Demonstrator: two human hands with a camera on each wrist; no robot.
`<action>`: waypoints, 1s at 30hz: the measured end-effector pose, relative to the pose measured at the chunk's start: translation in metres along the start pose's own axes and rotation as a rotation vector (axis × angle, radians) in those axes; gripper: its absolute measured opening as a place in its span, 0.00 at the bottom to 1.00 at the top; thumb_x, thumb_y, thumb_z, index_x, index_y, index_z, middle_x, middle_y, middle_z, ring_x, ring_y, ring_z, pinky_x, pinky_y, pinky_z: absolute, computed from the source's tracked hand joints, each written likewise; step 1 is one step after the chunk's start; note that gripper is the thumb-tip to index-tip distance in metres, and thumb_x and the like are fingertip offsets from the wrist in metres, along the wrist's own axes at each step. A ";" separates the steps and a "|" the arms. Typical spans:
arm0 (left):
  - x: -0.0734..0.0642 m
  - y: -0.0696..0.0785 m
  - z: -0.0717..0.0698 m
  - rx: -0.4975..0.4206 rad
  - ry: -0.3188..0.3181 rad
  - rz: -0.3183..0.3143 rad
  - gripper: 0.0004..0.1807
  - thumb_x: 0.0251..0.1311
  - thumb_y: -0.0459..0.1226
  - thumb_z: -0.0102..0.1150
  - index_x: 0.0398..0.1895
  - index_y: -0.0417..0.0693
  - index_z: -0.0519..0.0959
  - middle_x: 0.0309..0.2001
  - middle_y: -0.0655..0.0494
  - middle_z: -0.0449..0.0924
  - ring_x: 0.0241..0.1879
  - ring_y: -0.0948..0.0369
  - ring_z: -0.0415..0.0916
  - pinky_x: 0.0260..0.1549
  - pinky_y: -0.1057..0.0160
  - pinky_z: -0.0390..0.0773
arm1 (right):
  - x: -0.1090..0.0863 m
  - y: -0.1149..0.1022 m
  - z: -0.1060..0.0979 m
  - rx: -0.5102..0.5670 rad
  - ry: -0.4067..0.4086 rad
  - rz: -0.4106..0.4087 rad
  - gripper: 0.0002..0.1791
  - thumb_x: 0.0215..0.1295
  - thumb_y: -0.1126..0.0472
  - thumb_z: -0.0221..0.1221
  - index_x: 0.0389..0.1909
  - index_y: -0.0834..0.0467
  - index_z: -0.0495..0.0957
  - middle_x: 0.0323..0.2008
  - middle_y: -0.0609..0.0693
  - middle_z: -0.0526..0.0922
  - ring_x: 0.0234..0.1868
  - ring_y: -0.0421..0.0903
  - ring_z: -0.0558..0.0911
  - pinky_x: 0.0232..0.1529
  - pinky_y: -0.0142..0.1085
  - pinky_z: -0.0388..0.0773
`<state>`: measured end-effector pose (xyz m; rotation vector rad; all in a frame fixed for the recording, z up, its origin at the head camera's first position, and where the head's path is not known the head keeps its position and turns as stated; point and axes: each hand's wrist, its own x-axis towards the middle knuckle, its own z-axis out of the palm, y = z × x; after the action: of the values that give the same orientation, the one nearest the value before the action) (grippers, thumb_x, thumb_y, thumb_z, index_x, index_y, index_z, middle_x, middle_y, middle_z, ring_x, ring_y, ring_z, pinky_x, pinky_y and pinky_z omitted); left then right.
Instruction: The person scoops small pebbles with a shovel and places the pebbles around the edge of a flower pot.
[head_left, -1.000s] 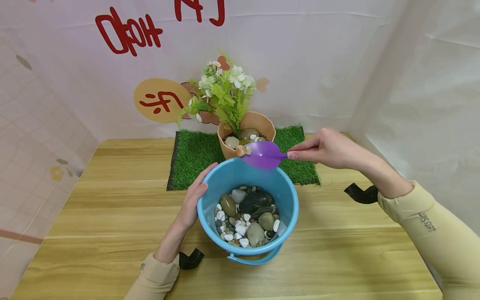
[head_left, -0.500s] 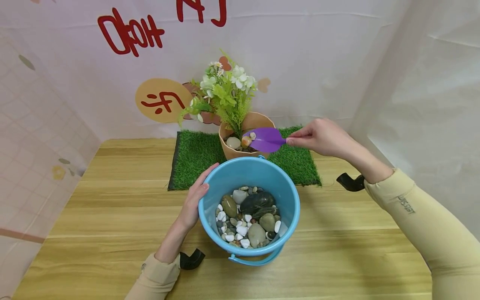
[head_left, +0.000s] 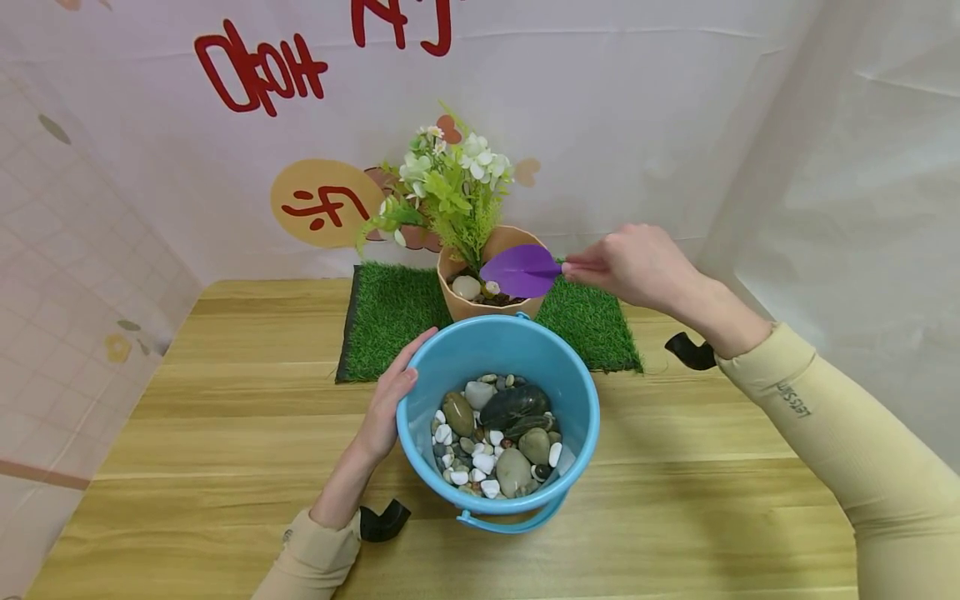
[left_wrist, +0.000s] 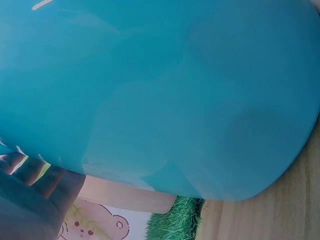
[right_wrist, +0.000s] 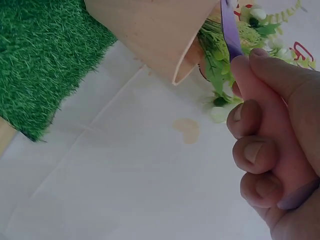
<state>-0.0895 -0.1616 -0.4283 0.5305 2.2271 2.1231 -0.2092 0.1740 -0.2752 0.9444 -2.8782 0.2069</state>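
Observation:
My right hand (head_left: pixel 648 265) grips the pink handle (right_wrist: pixel 272 115) of a toy garden trowel with a purple blade (head_left: pixel 521 272), fingers curled round it. The blade is tipped over the peach flowerpot (head_left: pixel 491 310), its underside hiding part of the pot's inside. A small pale pebble (head_left: pixel 491 287) shows at the blade's lower edge, and a larger whitish stone (head_left: pixel 466 287) lies in the pot. On the left, my left hand (head_left: pixel 387 400) rests against the blue bucket (head_left: pixel 588 417), fingers straight along its outer wall and thumb at the rim. Several stones (head_left: pixel 514 405) lie inside the bucket.
White flowers and greenery (head_left: pixel 450 183) stand in the pot on a green turf mat (head_left: pixel 390 321). The bucket's handle (head_left: pixel 517 525) hangs at its front. A white printed sheet (head_left: pixel 622 125) hangs behind the wooden table (head_left: pixel 225 433).
My right hand has carried the trowel away from the bucket's back rim to above the pot and tipped it. The pebbles have left the blade's upper face. My left hand has stayed put.

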 end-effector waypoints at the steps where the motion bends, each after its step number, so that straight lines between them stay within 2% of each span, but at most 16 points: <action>1: 0.000 0.000 0.000 0.003 0.001 0.003 0.34 0.76 0.43 0.32 0.84 0.45 0.57 0.78 0.34 0.63 0.71 0.57 0.72 0.65 0.33 0.72 | 0.000 -0.001 -0.001 -0.015 0.017 -0.025 0.14 0.74 0.49 0.64 0.52 0.49 0.91 0.41 0.53 0.94 0.31 0.53 0.91 0.27 0.51 0.81; 5: -0.001 0.002 0.001 0.003 0.003 -0.003 0.34 0.76 0.43 0.32 0.84 0.45 0.57 0.78 0.34 0.63 0.72 0.45 0.69 0.65 0.36 0.73 | -0.003 -0.002 -0.002 -0.063 0.073 -0.092 0.13 0.73 0.51 0.65 0.50 0.50 0.92 0.38 0.52 0.95 0.28 0.51 0.90 0.22 0.49 0.78; 6: -0.001 0.002 0.001 0.005 0.003 -0.005 0.34 0.76 0.43 0.32 0.84 0.45 0.57 0.78 0.35 0.63 0.72 0.46 0.69 0.65 0.36 0.73 | -0.005 -0.002 -0.002 -0.071 0.080 -0.097 0.12 0.72 0.51 0.65 0.50 0.49 0.92 0.37 0.51 0.95 0.28 0.51 0.90 0.22 0.48 0.78; 12: -0.001 0.004 0.002 -0.003 0.010 -0.007 0.34 0.76 0.43 0.33 0.83 0.46 0.58 0.78 0.35 0.64 0.72 0.42 0.68 0.65 0.39 0.74 | -0.017 -0.005 -0.009 -0.094 0.099 -0.054 0.14 0.72 0.50 0.66 0.52 0.49 0.91 0.35 0.53 0.94 0.25 0.50 0.88 0.20 0.46 0.74; 14: -0.001 0.004 0.002 -0.006 0.011 -0.010 0.34 0.76 0.43 0.33 0.83 0.46 0.58 0.78 0.36 0.64 0.72 0.44 0.69 0.65 0.41 0.74 | -0.023 -0.006 -0.011 -0.096 0.106 -0.033 0.15 0.71 0.50 0.66 0.53 0.50 0.91 0.38 0.53 0.94 0.23 0.50 0.87 0.19 0.44 0.73; 17: -0.001 0.004 0.002 -0.005 0.012 -0.015 0.34 0.76 0.44 0.33 0.84 0.47 0.58 0.78 0.36 0.64 0.71 0.54 0.71 0.65 0.42 0.75 | -0.031 -0.009 -0.014 -0.093 0.126 -0.025 0.14 0.71 0.50 0.67 0.52 0.49 0.91 0.37 0.52 0.94 0.21 0.49 0.85 0.17 0.41 0.69; 20: -0.001 0.003 0.002 -0.008 0.013 -0.018 0.34 0.76 0.44 0.33 0.84 0.47 0.58 0.78 0.36 0.64 0.68 0.65 0.73 0.65 0.40 0.74 | -0.038 -0.013 -0.016 -0.084 0.162 -0.048 0.13 0.69 0.51 0.68 0.50 0.49 0.92 0.32 0.50 0.94 0.20 0.46 0.84 0.17 0.38 0.67; 23: -0.001 0.003 0.002 -0.016 0.012 -0.018 0.34 0.76 0.44 0.33 0.84 0.47 0.57 0.79 0.36 0.63 0.67 0.72 0.73 0.65 0.38 0.73 | -0.044 -0.018 -0.018 -0.077 0.211 -0.093 0.12 0.67 0.53 0.69 0.49 0.49 0.92 0.28 0.48 0.93 0.19 0.43 0.82 0.16 0.36 0.65; 27: -0.002 0.002 0.002 -0.023 0.010 -0.019 0.34 0.76 0.44 0.32 0.84 0.46 0.57 0.79 0.36 0.63 0.67 0.71 0.73 0.66 0.38 0.72 | -0.051 -0.026 -0.018 -0.088 0.261 -0.152 0.12 0.65 0.55 0.71 0.48 0.50 0.93 0.25 0.48 0.92 0.17 0.42 0.81 0.15 0.34 0.63; 30: -0.002 0.002 0.002 -0.021 0.012 -0.019 0.34 0.76 0.44 0.33 0.84 0.47 0.58 0.79 0.37 0.63 0.69 0.66 0.72 0.66 0.39 0.72 | -0.055 -0.032 -0.016 -0.096 0.267 -0.179 0.12 0.64 0.55 0.72 0.47 0.49 0.93 0.23 0.46 0.90 0.18 0.42 0.81 0.15 0.34 0.64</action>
<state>-0.0870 -0.1602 -0.4264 0.4949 2.2040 2.1436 -0.1451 0.1833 -0.2638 1.0604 -2.5227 0.1637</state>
